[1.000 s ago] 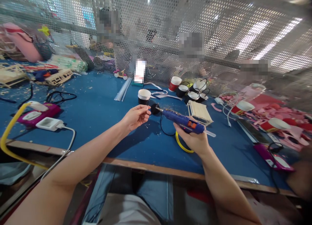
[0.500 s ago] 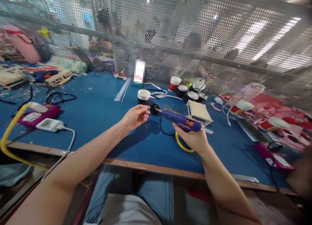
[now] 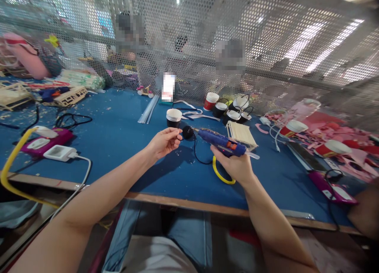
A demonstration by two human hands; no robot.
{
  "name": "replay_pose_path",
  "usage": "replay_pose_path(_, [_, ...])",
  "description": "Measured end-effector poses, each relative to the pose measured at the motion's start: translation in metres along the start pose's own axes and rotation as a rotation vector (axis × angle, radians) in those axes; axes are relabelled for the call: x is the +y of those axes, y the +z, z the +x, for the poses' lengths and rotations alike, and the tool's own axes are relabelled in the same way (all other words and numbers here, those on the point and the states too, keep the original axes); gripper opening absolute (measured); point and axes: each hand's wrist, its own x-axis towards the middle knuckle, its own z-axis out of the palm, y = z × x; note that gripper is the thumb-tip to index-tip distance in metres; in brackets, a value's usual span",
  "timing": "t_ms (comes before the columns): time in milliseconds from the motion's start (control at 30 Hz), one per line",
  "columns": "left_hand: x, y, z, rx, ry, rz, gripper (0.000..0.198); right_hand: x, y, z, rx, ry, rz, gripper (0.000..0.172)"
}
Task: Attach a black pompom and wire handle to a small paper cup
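My left hand [image 3: 166, 142] is in a pinch over the table, with a small black disc [image 3: 187, 132] at its fingertips. The exact grip on the disc is partly hidden by the fingers. My right hand [image 3: 232, 162] is wrapped round a blue hot glue gun [image 3: 220, 142] with orange marks. A clear glue stick [image 3: 252, 155] pokes out of its back end. The nozzle points left at the disc, a small gap away. Just behind the disc stands a black paper cup [image 3: 173, 118] with a white rim.
Several handled cups [image 3: 232, 116] stand at the back beside a small wooden-stick frame [image 3: 241, 133]. A yellow ring [image 3: 220, 174] lies below the glue gun. Purple power strips [image 3: 49, 141] and cables are on the left and right. Pink scraps [image 3: 349, 146] cover the right. A perforated metal screen [image 3: 189, 56] rises behind.
The glue gun has drawn back slightly to the right, and its nozzle has come away from the black disc. My left hand has stayed almost still.
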Motion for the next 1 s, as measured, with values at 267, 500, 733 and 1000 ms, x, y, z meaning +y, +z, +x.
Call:
replay_pose_path(267, [0.002, 0.001, -0.001, -0.001, 0.083, 0.041, 0.004, -0.003, -0.016, 0.017, -0.041, 0.243, 0.19, 0.021])
replay_pose_path(500, [0.004, 0.001, -0.002, 0.023, 0.139, 0.072, 0.008, 0.024, -0.027, 0.039, -0.074, 0.393, 0.204, 0.037])
replay_pose_path(733, [0.005, 0.002, 0.002, -0.003, 0.175, 0.118, 0.011, 0.062, -0.041, 0.07, 0.017, 0.522, 0.396, 0.033])
replay_pose_path(1000, [0.009, 0.013, 0.002, -0.058, 0.168, 0.197, 0.013, 0.101, -0.072, 0.095, 0.012, 0.545, -0.483, 0.043])
